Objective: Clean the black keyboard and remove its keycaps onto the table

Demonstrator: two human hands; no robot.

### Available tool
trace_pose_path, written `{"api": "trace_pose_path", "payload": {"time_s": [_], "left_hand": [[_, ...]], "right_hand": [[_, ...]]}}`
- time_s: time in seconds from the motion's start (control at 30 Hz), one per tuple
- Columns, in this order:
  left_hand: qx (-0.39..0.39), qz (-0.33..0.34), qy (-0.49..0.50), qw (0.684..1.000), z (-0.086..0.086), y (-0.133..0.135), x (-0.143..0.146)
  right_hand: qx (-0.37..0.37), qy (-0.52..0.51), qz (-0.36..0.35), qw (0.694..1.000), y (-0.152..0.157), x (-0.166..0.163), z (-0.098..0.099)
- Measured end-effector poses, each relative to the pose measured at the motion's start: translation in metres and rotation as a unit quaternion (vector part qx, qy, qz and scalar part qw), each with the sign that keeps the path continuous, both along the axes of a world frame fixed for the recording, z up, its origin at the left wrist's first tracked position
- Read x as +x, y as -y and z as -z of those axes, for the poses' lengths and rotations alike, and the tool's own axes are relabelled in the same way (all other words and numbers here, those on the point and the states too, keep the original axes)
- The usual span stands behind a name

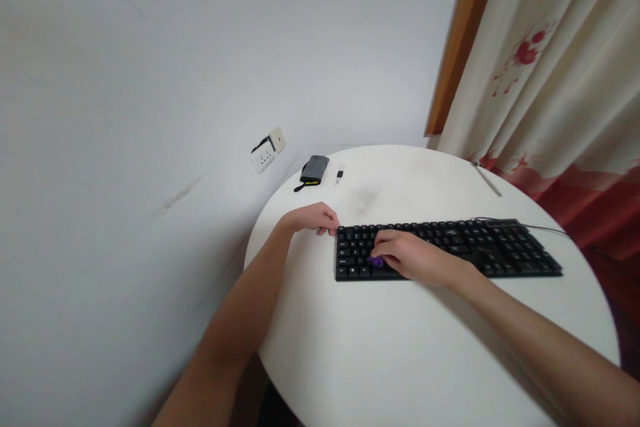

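A black keyboard [480, 247] lies across a round white table [400, 353]. My left hand [315, 218] rests on the table at the keyboard's far left corner, its fingers curled and touching the edge. My right hand [413, 255] lies over the keys at the left part of the keyboard, fingers closed around a small purple object [377, 261] pressed onto the keys. What the purple object is cannot be made out.
A grey pouch with a black strap [313, 171] and a small clip-like item [339, 175] lie at the table's far edge. A wall socket [267, 150] is on the white wall. A thin stick [487, 180] lies by the floral curtain [550, 80]. The keyboard cable [545, 228] runs right.
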State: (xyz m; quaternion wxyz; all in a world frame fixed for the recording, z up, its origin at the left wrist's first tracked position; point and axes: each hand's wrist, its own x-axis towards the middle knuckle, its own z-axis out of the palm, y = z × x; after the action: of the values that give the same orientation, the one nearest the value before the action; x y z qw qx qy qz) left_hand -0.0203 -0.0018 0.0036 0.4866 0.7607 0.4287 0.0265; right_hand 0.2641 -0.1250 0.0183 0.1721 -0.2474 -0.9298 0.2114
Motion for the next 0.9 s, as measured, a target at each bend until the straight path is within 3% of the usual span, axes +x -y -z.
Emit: {"api": "trace_pose_path", "payload": {"time_s": [0.13, 0.2, 0.43, 0.5, 0.67, 0.73, 0.8, 0.9], "left_hand": [[-0.001, -0.004, 0.001, 1.0, 0.003, -0.001, -0.001], [-0.002, -0.007, -0.001, 1.0, 0.004, -0.001, -0.001], [0.0, -0.008, -0.005, 1.0, 0.002, -0.001, 0.0], [0.002, -0.008, -0.004, 1.0, 0.001, 0.0, 0.001], [-0.002, -0.008, 0.0, 1.0, 0.0, 0.001, 0.001], [-0.003, -0.009, 0.001, 1.0, 0.001, 0.0, 0.0], [-0.002, -0.007, -0.001, 1.0, 0.002, 0.0, 0.0], [0.0, -0.003, -0.001, 1.0, 0.002, -0.001, 0.0]], "right_hand": [[0.057, 0.014, 0.12, 0.991, -0.017, 0.018, 0.003], [0.064, 0.006, 0.138, 0.988, -0.017, 0.019, 0.002], [-0.015, -0.006, -0.029, 0.999, 0.005, -0.002, -0.004], [-0.003, 0.004, -0.011, 1.0, 0.003, -0.001, -0.001], [0.058, 0.021, 0.137, 0.989, -0.017, 0.016, 0.007], [0.059, 0.018, 0.162, 0.985, -0.02, 0.02, 0.006], [0.041, -0.002, 0.146, 0.988, -0.017, 0.018, 0.003], [-0.01, -0.03, 0.057, 0.998, -0.005, 0.007, -0.003]]}}
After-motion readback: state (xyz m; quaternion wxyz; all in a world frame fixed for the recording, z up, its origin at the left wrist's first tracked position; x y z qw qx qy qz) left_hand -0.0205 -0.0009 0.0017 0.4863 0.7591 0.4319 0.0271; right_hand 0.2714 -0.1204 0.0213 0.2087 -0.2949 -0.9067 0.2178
